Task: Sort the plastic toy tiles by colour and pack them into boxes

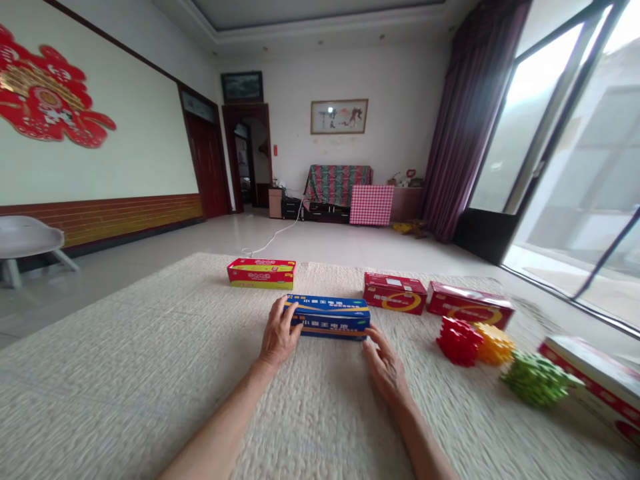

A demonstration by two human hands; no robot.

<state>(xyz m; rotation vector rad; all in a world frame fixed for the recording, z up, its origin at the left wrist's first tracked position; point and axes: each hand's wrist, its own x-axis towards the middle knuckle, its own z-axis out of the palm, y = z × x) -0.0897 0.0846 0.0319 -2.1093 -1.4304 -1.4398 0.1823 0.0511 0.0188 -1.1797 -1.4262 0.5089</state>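
A long blue battery box with white lettering and orange stripes lies on the cream textured cover, straight in front of me. My left hand grips its left end, fingers bent over the top edge and front face. At the opposite end, my right hand has its fingertips against the lower right corner. The box is held between both hands; whether its underside rests fully on the cover I cannot tell. Behind it to the left sits a red and yellow-green box. Beyond my right hand stands a dark red box.
Another dark red box stands farther right. In front of it are red, yellow and green clusters of plastic pieces. A white and red carton lies at the right edge. A white chair stands at left.
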